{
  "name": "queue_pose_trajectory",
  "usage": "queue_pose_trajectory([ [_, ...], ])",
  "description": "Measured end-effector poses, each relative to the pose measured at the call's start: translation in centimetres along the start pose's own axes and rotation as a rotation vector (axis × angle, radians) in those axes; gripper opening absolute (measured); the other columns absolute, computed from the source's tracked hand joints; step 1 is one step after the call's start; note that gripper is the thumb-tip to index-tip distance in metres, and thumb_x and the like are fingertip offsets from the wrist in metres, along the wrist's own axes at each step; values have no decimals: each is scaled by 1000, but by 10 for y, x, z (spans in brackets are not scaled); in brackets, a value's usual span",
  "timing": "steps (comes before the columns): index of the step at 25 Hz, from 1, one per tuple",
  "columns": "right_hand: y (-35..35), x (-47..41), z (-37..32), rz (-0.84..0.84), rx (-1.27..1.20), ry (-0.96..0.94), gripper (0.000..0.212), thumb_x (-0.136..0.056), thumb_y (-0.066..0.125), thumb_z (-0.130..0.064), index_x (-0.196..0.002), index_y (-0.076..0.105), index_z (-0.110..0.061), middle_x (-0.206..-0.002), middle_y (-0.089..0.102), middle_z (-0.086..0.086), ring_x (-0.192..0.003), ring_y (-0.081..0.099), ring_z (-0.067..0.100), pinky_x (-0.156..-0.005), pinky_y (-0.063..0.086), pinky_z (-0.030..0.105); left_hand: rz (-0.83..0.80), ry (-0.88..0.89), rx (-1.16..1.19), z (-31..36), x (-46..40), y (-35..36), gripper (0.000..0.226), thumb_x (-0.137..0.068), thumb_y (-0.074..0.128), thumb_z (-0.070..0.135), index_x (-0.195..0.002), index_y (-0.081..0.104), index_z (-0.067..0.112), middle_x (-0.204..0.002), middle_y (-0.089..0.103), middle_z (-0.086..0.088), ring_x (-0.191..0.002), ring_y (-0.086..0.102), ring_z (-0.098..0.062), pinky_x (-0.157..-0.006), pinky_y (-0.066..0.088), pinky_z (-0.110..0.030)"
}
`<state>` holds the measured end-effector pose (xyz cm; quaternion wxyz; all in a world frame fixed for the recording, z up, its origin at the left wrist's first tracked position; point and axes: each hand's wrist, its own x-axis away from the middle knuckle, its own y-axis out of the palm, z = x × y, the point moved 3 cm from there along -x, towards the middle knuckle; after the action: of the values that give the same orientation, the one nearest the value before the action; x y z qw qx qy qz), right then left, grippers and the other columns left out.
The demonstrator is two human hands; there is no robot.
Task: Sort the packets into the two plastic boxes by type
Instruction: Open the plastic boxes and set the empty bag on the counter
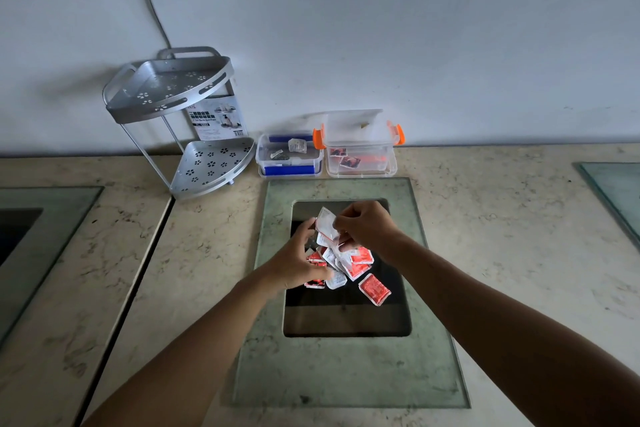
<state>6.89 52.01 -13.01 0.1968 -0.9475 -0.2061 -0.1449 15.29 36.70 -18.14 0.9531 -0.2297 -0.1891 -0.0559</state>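
Packet pile sits on the dark glass panel set in the counter, near centre. Mix of two types: white/clear sachets with small print, and red-orange sachets with white edges. One red packet lies apart, just right and nearer of the pile.

Right hand fingers curled, pinching a white packet lifted above the far edge of the pile. Left hand on the left side of the pile, fingers bent onto the packets, fingertips near the white packet; can't tell if it actually grips any.

Far side against the wall: blue-clip box on the left holds white sachets; orange-clip box touching it on the right holds red ones, lid up. Metal corner rack far left.
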Motion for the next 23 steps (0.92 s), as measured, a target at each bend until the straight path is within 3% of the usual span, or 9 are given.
queue_pose_trajectory([
  [1, 3, -5, -5, -18, -21, 0, 7, -86, 73, -6, -84, 70, 0, -73, 73, 16, -64, 75, 27, -68, 64, 41, 5, 23, 23, -5, -6, 0, 111, -68, 88, 31, -156, 20, 29, -147, 42, 11, -136, 36, -6, -110, 32, -30],
  [3, 6, -14, -16, -50, -77, -4, 8, -86, 73, -7, -83, 70, 0, -67, 72, 13, -62, 74, 28, -67, 64, 41, 67, 71, 48, -10, -17, -5, 97, -63, 90, 41, -144, 39, 29, -143, 55, 7, -133, 50, -10, -109, 43, -36],
  [6, 9, -38, -32, -79, -146, -8, 9, -90, 69, -8, -84, 71, -1, -67, 71, 13, -59, 72, 23, -62, 63, 35, 245, 73, 59, -9, -33, -25, 53, -65, 88, 39, -110, 63, 24, -105, 73, -3, -96, 69, -18, -81, 56, -35],
  [8, 11, -57, -37, -61, -197, 11, 13, -94, 64, -9, -92, 70, 2, -69, 70, 13, -57, 70, 21, -58, 62, 31, 317, 61, 60, -8, -44, -39, 46, -66, 84, 44, -96, 62, 18, -86, 69, -12, -76, 67, -28, -76, 57, -46],
  [10, 16, -78, -36, -53, -252, 46, 16, -97, 58, -10, -100, 67, 3, -75, 68, 13, -60, 69, 22, -58, 61, 30, 357, 17, 125, -10, -58, -52, 47, -66, 83, 48, -82, 52, 17, -69, 61, -10, -61, 61, -26, -70, 58, -51],
  [13, 33, -110, -26, -86, -172, 38, 18, -96, 59, -7, -112, 65, -2, -87, 72, 13, -72, 74, 23, -63, 62, 30, 426, -110, 236, -14, -84, -74, 56, -65, 84, 58, -79, 46, 20, -63, 58, -2, -47, 55, -15, -47, 49, -37],
  [15, 46, -129, -24, -128, -74, -28, 26, -92, 66, -10, -117, 60, -9, -96, 72, 13, -83, 75, 24, -70, 64, 35, 448, -133, 281, -14, -105, -89, 56, -68, 80, 64, -82, 49, 20, -66, 58, 0, -43, 50, -8, -49, 43, -29],
  [18, 60, -156, -32, -172, -56, -132, 36, -86, 72, -7, -113, 50, -18, -108, 67, 9, -87, 74, 26, -71, 64, 38, 426, -151, 418, -6, -138, -110, 38, -81, 77, 49, -78, 53, 19, -57, 57, 9, -40, 49, 1, -47, 40, -22],
  [23, 70, -212, -45, -87, -141, -213, 53, -81, 79, -8, -116, 42, -21, -101, 71, 11, -73, 76, 28, -67, 63, 46, 353, -164, 486, -5, -191, -140, 46, -86, 63, 62, -79, 64, 17, -52, 58, 9, -50, 53, -10, -43, 34, -19],
])
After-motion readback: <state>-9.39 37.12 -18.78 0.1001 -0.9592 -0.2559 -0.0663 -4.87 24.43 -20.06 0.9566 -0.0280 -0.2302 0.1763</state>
